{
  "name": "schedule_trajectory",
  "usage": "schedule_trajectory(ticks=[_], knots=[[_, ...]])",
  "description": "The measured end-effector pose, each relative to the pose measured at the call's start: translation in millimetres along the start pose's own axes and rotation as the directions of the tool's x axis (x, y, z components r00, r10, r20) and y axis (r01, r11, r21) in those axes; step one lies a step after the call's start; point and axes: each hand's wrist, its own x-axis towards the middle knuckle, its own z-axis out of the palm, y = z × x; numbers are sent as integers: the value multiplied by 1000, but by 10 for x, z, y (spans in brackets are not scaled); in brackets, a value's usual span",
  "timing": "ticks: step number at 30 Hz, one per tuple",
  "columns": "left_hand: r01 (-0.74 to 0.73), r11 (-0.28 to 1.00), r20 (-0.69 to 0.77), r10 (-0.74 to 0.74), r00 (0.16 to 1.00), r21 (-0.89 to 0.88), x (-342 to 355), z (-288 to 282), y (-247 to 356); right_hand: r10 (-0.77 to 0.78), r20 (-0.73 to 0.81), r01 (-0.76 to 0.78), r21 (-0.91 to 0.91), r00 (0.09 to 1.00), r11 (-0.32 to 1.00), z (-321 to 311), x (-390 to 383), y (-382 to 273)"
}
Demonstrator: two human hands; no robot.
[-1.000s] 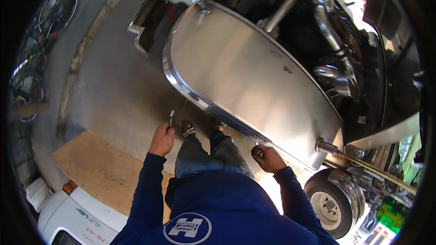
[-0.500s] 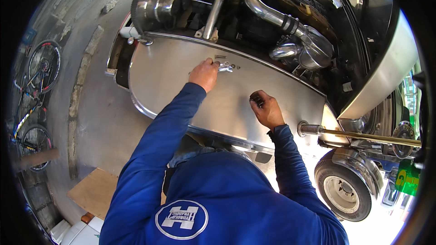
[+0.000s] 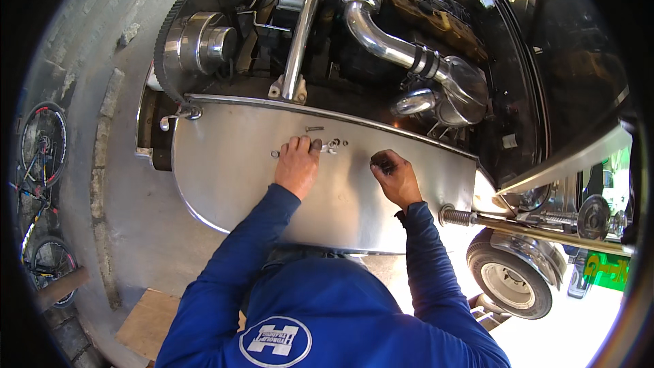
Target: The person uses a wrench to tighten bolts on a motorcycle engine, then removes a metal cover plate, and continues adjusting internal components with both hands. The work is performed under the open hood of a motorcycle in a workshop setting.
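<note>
My left hand (image 3: 298, 165) lies over a small metal wrench (image 3: 329, 148) on a smooth metal panel (image 3: 231, 163). The fingers are together and bent over the wrench's middle, and its two ends stick out on either side. Just beyond the fingertips is a bolt (image 3: 314, 128). Small nuts or washers (image 3: 345, 142) sit close to the wrench's right end. To the right, my right hand (image 3: 397, 181) is held above the panel, its darkened fingers curled in. Whatever is between those fingers is too dark to make out.
Beyond the panel is an open engine bay with a shiny bent pipe (image 3: 381, 34) and a ribbed belt (image 3: 163, 48). A threaded rod (image 3: 463, 217) and a wheel (image 3: 509, 279) are at right. Bicycles (image 3: 44, 157) stand at far left, near a wooden board (image 3: 146, 320).
The whole view has shifted, so the panel and engine appear lower and further left. My left hand stays at the wrench, with more of its left end showing. The right hand remains curled.
</note>
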Motion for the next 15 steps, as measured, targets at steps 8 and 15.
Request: schedule_trajectory(ticks=[8,15], knots=[[189,715,82,-182,980,-673,595,-153,53,-113,-295,136,58,949,989,188,1152,-300],[453,217,383,-297,875,-865,2115,635,-245,-257,-420,218,-139,871,966,334,2180,70]])
